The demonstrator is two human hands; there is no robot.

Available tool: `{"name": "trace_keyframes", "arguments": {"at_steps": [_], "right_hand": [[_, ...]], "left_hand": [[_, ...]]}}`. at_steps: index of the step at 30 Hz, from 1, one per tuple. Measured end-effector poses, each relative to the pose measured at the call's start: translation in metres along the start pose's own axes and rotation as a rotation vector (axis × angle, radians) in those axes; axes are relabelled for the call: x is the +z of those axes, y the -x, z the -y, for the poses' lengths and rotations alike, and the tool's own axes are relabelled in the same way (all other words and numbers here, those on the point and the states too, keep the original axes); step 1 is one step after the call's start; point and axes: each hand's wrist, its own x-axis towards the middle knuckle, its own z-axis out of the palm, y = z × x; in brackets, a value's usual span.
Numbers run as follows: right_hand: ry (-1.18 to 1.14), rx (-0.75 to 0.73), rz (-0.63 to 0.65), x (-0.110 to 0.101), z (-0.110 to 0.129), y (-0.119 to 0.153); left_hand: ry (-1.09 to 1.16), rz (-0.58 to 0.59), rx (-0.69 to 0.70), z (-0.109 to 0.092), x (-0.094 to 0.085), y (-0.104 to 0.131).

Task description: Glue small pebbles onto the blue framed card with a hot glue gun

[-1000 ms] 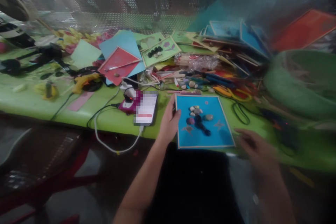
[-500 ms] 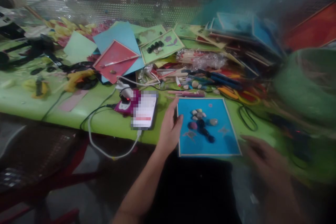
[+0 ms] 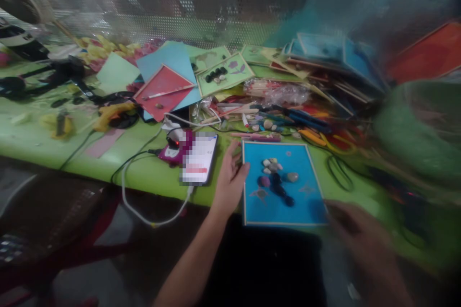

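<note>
A blue framed picture board [image 3: 281, 213] lies at the green table's front edge. Black, pale and purplish pebbles [image 3: 275, 180] form a shape on it, with grey star-like patches at either side. My left hand [image 3: 228, 184] grips the board's left edge, thumb over the border and fingers along the side. By the lower right corner is my right hand [image 3: 360, 230], its fingertips at or close to the border. Motion blur smears its fingers, so I cannot make out whether it grips the board.
A phone [image 3: 200, 158] on a white cable lies beside a purple power socket [image 3: 171, 153]. Behind are pens, scissors [image 3: 338, 144] and framed pictures [image 3: 225, 76]. A green bowl-like container [image 3: 421, 129] stands right, a yellow glue gun [image 3: 114, 114] left.
My right hand has moved slightly left, to the board's lower right corner. The left hand stays at the left edge. The whole view has shifted a little downward.
</note>
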Motion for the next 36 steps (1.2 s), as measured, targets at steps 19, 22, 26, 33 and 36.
{"name": "trace_keyframes", "arguments": {"at_steps": [19,22,26,33,36], "right_hand": [[0.05,-0.125,-0.019,0.005,-0.011,0.0],[0.041,-0.113,0.002,0.005,-0.012,0.001],[0.047,-0.114,-0.011,0.005,-0.009,0.001],[0.05,-0.107,0.0,0.006,-0.01,0.0],[0.035,-0.112,-0.003,0.006,-0.01,0.0]], "left_hand": [[0.417,0.11,-0.591,-0.018,0.019,-0.014],[0.438,0.122,-0.639,-0.019,0.022,-0.016],[0.448,0.117,-0.657,-0.018,0.023,-0.018],[0.391,0.096,-0.726,-0.013,0.021,-0.022],[0.424,0.129,-0.747,-0.013,0.022,-0.024]]}}
